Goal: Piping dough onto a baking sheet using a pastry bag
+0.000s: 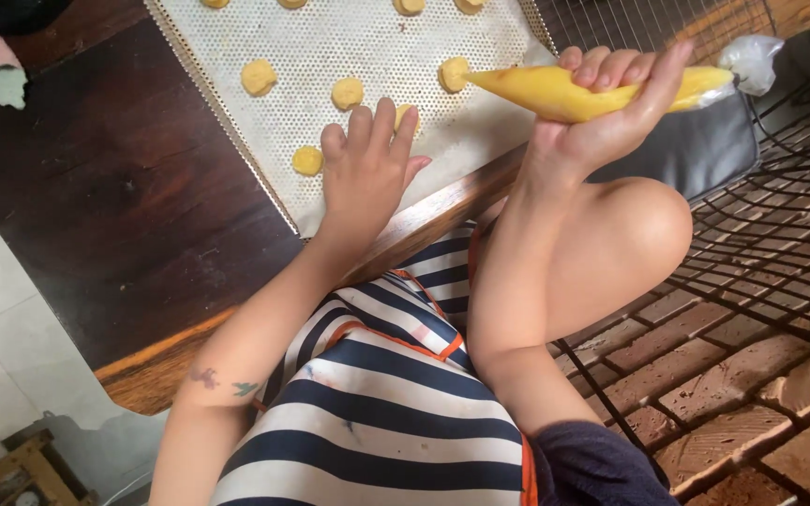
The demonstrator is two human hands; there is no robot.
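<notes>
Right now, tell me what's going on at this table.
A person in a striped apron is piping dough. The right hand squeezes a yellow piping bag, its tip at a dough mound on the perforated baking mat. The left hand rests flat on the mat. Several round mounds already sit there, on a dark wooden table.

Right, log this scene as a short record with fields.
Right hand: shut on piping bag of yellow dough, nozzle at a dough mound
Left hand: open, flat on perforated baking mat
Mat: several piped yellow mounds
Surface: dark wooden table
Clothing: striped apron
Right side: wire rack
</notes>
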